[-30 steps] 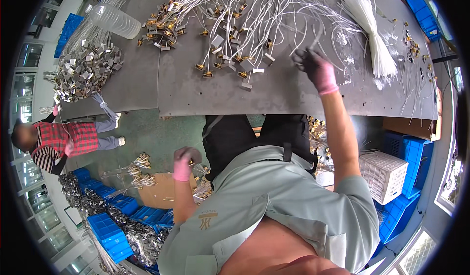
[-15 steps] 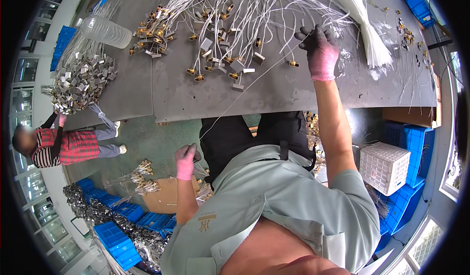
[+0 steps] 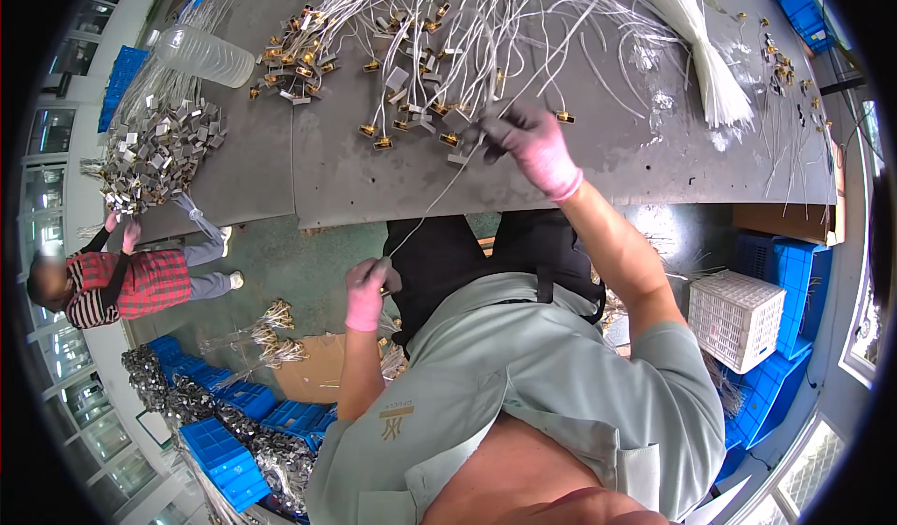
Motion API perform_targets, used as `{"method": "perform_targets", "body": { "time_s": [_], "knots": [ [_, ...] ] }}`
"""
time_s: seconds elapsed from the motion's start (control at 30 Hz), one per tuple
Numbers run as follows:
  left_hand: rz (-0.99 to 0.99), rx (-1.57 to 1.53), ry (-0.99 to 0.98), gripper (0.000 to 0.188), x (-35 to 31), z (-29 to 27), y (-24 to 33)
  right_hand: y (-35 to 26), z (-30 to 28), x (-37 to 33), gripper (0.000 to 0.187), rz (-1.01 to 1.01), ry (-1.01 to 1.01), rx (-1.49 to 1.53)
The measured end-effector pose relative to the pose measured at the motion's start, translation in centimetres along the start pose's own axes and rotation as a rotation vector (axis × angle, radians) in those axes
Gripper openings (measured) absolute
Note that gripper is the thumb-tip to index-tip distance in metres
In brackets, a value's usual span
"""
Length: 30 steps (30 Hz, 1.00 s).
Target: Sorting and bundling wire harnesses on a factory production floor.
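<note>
A thin white wire point(image 3: 422, 219) slants up from my left hand to my right hand, across the table's front edge. My left hand point(image 3: 368, 291), in a pink and grey glove, is closed on the lower end of it beside my thigh. What sits at that end is mostly hidden by the fingers. Over the table, my gloved right hand point(image 3: 531, 142) is pinched round the wire farther up. Just beyond its fingertips lie several white wires point(image 3: 476, 44) with small grey blocks and brass-coloured parts point(image 3: 455, 121) on their ends.
A bundle of white strands point(image 3: 701, 53) lies at the right of the grey table point(image 3: 346, 189). A clear plastic bottle point(image 3: 206, 56) and a heap of wired blocks point(image 3: 163, 156) are at the left, near another person point(image 3: 154, 287). A white crate point(image 3: 736, 319) stands at right.
My right hand has come down and left along the table, toward my left hand. The wire span between the hands is shorter. My left hand has shifted slightly right and up.
</note>
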<state>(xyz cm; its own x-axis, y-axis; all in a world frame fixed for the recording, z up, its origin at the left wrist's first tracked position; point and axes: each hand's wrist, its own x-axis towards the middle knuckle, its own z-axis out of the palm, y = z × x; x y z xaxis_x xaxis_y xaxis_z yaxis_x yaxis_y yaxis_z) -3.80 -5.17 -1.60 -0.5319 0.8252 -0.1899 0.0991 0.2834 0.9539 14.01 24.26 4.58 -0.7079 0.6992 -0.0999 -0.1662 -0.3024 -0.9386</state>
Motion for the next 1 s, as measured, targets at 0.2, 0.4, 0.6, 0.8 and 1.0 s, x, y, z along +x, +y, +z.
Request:
{"method": "perform_targets", "body": {
  "time_s": [0.2,0.4,0.6,0.8,1.0],
  "knots": [
    [-0.135,-0.052,0.108,0.037,-0.9,-1.0,-0.6,-6.9,-5.6,3.2,0.022,-0.307,0.388,0.149],
    [-0.134,0.011,0.131,0.039,-1.2,-1.2,-1.3,-8.2,-8.6,3.6,0.021,-0.340,0.474,0.185],
    [-0.146,-0.050,0.102,0.039,-1.4,-1.7,-1.5,-6.2,-7.1,3.3,0.024,-0.303,0.485,0.209],
    [-0.111,0.071,0.092,0.039,-1.3,-1.3,-1.3,-6.3,-8.8,3.7,0.021,-0.418,0.476,0.254],
    [-0.147,-0.001,0.099,0.038,-1.6,-1.5,-1.5,-6.2,-7.5,3.0,0.021,-0.370,0.486,0.156]
  ]
}}
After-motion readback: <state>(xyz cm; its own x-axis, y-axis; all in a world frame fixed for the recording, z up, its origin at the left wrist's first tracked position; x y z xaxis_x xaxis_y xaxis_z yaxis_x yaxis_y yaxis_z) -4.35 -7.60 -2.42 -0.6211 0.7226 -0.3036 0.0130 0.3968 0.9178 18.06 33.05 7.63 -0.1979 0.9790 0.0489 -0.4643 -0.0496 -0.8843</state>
